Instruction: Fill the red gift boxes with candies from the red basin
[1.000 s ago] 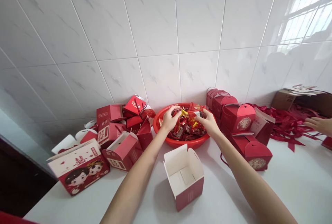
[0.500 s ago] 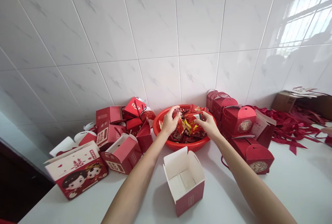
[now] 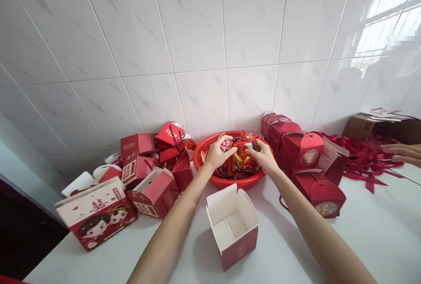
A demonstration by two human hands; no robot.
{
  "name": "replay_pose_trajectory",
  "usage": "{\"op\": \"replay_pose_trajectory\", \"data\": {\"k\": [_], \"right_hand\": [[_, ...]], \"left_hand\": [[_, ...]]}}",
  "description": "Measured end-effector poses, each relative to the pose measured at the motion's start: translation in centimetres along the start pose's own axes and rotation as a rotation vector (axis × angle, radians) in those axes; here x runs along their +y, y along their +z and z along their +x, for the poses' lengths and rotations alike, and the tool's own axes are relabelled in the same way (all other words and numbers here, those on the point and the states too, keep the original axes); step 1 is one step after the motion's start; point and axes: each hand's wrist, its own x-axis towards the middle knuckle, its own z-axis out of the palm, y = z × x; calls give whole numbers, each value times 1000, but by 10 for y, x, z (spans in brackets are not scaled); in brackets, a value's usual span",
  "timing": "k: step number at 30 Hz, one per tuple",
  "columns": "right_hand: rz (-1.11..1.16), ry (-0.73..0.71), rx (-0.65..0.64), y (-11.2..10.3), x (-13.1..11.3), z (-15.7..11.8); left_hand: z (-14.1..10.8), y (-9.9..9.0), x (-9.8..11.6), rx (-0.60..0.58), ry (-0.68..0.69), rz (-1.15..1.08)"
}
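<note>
Both my hands are over a red plastic basket point(image 3: 241, 184) filled with wrapped candies point(image 3: 241, 161). My left hand point(image 3: 219, 153) is closed on a small red-and-white wrapped candy point(image 3: 226, 144) above the left part of the pile. My right hand point(image 3: 264, 156) pinches a red candy packet point(image 3: 245, 147) with a dark and white patch near its end. In front of the basket, between my forearms, stands an open gift box point(image 3: 239, 249), red outside and white inside, its flaps up.
Assorted red gift boxes point(image 3: 154, 189) crowd the left, with a larger cartoon-printed box point(image 3: 101, 220) nearest. More red boxes point(image 3: 312, 156) are stacked right of the basket. Beyond lie red ribbons point(image 3: 365, 165), a cardboard carton point(image 3: 362, 129) and another person's hand point(image 3: 404, 152). A tiled wall point(image 3: 204, 55) stands behind.
My left hand has taken up a small red-and-white candy from the basket. My right hand keeps its packet, nearly still. At the far right, another person's hand has reached in over the ribbons.
</note>
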Motion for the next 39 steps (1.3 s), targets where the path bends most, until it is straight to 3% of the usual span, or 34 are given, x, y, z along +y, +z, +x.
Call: {"op": "replay_pose_trajectory", "data": {"k": [11,18,28,35,39], "right_hand": [[-4,-16,0,1,1,1],[14,-8,3,0,1,0],[-9,-49,36,-1,5,2],[26,-56,56,0,5,2],[8,-46,69,0,6,3]], "left_hand": [[4,2,-10,16,12,-3],[3,3,-6,26,37,-33],[3,-1,-8,145,-52,64],[4,0,-10,102,-100,45],[6,-3,-15,155,-136,106]]}}
